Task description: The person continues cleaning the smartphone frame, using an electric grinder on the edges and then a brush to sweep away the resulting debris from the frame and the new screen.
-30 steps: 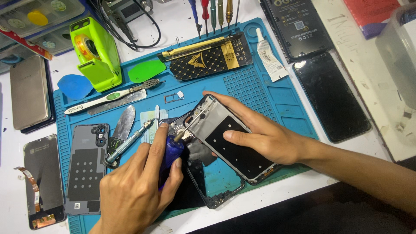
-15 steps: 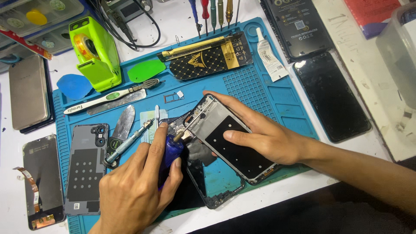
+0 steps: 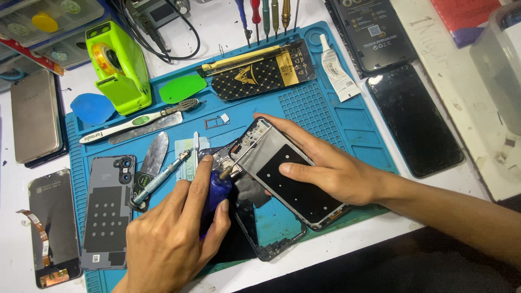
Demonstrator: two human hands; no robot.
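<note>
At the blue mat's [image 3: 347,116] front edge, the left hand [image 3: 171,239] grips a blue-handled screwdriver [image 3: 217,192], fingers closed around it, while the right hand [image 3: 336,171], fingers spread flat, presses an opened phone [image 3: 287,173].

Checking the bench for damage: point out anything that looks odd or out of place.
The phone under the hands is opened: its frame lies tilted over the screen part. At far left, another screen has a bare orange flex cable sticking out. Nothing looks spilled.

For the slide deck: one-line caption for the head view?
Left hand drives a blue screwdriver into an opened phone steadied by the right hand.
</note>
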